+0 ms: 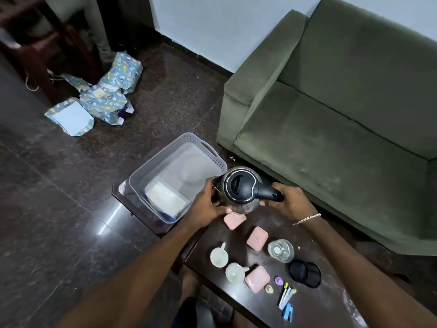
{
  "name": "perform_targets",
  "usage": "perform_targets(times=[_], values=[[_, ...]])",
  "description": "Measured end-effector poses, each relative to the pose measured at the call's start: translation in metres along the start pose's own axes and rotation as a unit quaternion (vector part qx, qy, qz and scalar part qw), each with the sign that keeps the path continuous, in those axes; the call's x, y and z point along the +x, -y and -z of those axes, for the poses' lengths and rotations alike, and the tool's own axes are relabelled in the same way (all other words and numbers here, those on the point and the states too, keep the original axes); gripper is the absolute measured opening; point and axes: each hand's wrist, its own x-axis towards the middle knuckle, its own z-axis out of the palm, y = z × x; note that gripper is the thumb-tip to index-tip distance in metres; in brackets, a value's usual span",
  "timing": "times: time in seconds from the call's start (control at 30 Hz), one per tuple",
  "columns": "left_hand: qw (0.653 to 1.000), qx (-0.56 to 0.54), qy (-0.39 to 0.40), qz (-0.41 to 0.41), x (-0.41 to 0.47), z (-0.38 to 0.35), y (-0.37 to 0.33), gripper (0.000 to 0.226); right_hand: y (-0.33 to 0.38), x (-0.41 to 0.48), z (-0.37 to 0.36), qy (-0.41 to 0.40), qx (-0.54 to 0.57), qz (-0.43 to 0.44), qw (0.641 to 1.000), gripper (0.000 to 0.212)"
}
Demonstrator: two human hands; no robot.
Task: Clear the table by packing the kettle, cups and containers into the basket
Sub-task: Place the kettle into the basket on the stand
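Head view looks down on a dark glossy wooden bench [328,304] with both arms reaching forward over it. Just beyond the left fingers [210,188] sits the grey perforated plastic basket [212,159], and the only thing visible inside it is a flat white packet [165,197]. Between the two sets of fingers is the steel-sided electric kettle with a black lid and handle [238,185]. It is right beside the basket's near rim and not yet inside. It looks lifted off the bench, since a pink edge shows beneath it, though I cannot be sure. The left hand [208,207] cups the kettle's side with curled fingers, and the right hand [290,202] is wrapped round the black handle.

On the person's side of the fingers lie three pink rounded-square lidded containers: one just under the left thumb [234,220], one below the right thumb [257,238], and one closer still to the person [257,278]. Two white handled cups [218,256] [235,272] stand on the bench, well short of both hands.

By my reading the packing has barely begun: the kettle is in hand, and every cup and container is still to go
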Motion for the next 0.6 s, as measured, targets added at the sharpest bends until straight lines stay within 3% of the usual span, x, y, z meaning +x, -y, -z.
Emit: perform_targets(times=[0.3, 0.6], values=[[0.998, 0.017, -0.039, -0.039, 0.038, 0.103, -0.014, 0.088, 0.065, 0.083, -0.044, -0.030, 0.090, 0.034, 0.995, 0.043], [0.997, 0.046, -0.054, -0.035, 0.089, 0.155, 0.025, 0.092, 0.063, 0.156, -0.110, -0.020, 0.116, 0.033, 0.992, 0.038]])
